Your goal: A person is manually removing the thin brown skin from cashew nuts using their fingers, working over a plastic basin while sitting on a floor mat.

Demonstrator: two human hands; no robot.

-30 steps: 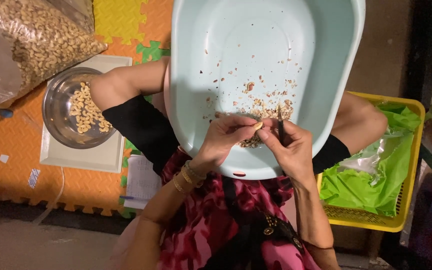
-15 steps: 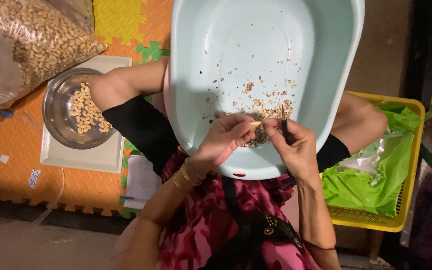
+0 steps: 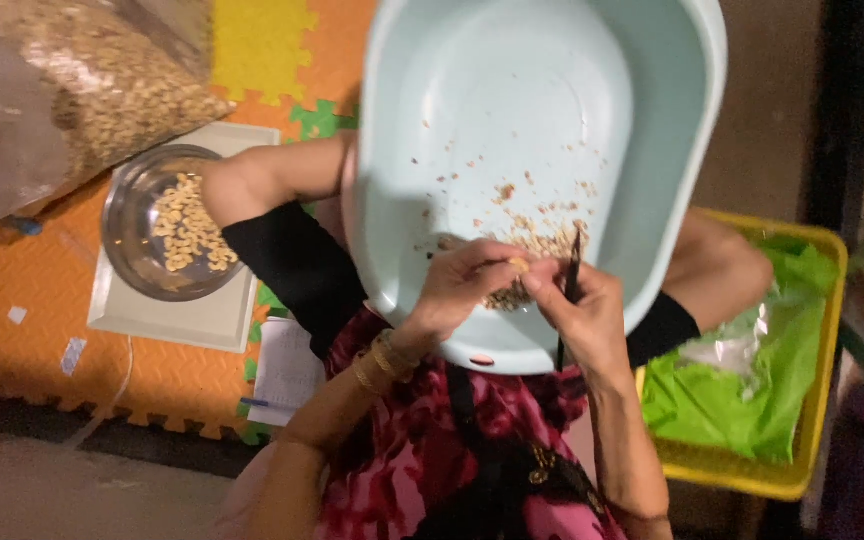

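A pale blue plastic basin [image 3: 552, 90] rests on my knees, with bits of shell and skin [image 3: 537, 235] heaped at its near side. My left hand [image 3: 467, 282] pinches a pale cashew nut [image 3: 519, 265] over that heap. My right hand [image 3: 577, 315] is just beside it, touching the nut with thumb and finger, and grips a thin dark knife [image 3: 570, 285] that points up and away from me. Gold bangles [image 3: 377, 360] circle my left wrist.
To the left, a steel bowl [image 3: 127, 240] with peeled cashews stands on a white scale [image 3: 177, 320] on orange foam mats. A big clear bag of cashews [image 3: 82, 90] lies at the upper left. A yellow basket [image 3: 742, 470] lined with green plastic stands at the right.
The view has shifted a little to the left and blurred. My hands stay together over the basin, still working the same nut; the knife has tilted slightly.
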